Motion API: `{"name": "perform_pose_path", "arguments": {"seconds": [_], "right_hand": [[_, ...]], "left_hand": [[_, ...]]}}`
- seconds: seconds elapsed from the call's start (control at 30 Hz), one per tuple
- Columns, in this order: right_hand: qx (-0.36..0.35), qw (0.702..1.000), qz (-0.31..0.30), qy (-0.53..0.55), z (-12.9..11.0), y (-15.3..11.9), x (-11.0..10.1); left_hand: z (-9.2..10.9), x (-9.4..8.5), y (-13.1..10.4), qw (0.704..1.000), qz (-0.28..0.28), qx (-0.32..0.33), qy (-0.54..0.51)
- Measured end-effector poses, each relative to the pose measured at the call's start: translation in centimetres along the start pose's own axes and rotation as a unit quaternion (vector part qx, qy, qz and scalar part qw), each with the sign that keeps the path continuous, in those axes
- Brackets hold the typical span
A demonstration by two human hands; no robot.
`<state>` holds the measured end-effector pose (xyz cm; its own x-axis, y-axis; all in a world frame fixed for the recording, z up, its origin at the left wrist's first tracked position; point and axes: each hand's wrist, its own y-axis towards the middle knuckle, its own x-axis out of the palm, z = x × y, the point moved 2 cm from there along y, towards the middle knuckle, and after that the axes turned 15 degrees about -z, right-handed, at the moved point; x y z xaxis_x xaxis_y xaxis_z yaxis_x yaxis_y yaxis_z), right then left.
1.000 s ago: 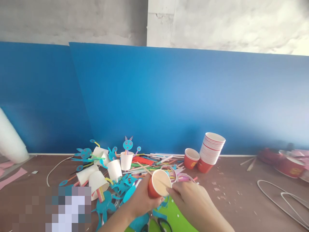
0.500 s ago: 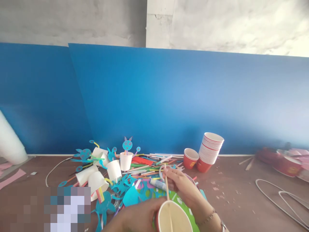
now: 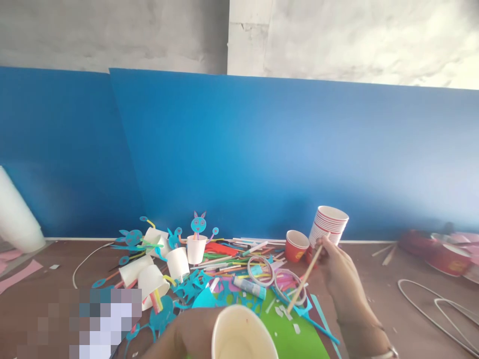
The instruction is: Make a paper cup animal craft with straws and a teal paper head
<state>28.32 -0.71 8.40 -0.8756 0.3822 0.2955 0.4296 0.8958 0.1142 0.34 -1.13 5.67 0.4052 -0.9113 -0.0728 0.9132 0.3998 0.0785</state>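
Paper cup (image 3: pixel 243 334) sits at the bottom edge of the head view, low centre, mouth turned up toward us. Our left hand (image 3: pixel 187 336) is wrapped round its left side from below; only the back of the hand and wrist show, the fingers hidden behind the cup wall. Cup well apart from our right hand (image 3: pixel 339 274), which is up and to the right, near the stacked cups.

Cup: pale cream inside, thin white rim, round mouth. Outer wall not visible from this angle. Interior looks bare, slightly shadowed at the bottom.

Left hand: closed round the cup, gripping it. Right hand: fingers pinched together on the upper end of a thin wooden stick (image 3: pixel 305 277). The stick slants down and left from the fingertips, its lower end over the litter of paper scraps just beside a green sheet (image 3: pixel 299 344). We cannot tell whether the tip touches anything.

Round about: a stack of red cups (image 3: pixel 327 229) and a single red cup (image 3: pixel 297 245) against the blue board (image 3: pixel 262 149), just behind the right hand. A glue stick (image 3: pixel 250 287) lies left of the wooden stick. Further left, white cups with blue paper animal cut-outs (image 3: pixel 197 224) and a heap of coloured straws (image 3: pixel 228 257) on the brown table (image 3: pixel 374 304).
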Motion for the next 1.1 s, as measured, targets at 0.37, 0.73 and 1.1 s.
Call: {"name": "perform_pose_path", "arguments": {"seconds": [0.37, 0.73, 1.1], "right_hand": [[-0.005, 0.943, -0.268, -0.199, -0.9, -3.7, 5.0], [0.034, 0.807, -0.363, -0.464, 0.3, -7.1, 7.9], [-0.009, 0.794, -0.391, -0.465, 0.4, -7.0, 7.8]], "left_hand": [[-1.4, 0.5, 1.3, 0.987, -0.077, 0.013, -0.14], [-1.0, 0.1, 1.1, 0.993, -0.097, 0.007, -0.068], [-1.5, 0.1, 1.2, 0.994, -0.081, 0.006, -0.077]]}}
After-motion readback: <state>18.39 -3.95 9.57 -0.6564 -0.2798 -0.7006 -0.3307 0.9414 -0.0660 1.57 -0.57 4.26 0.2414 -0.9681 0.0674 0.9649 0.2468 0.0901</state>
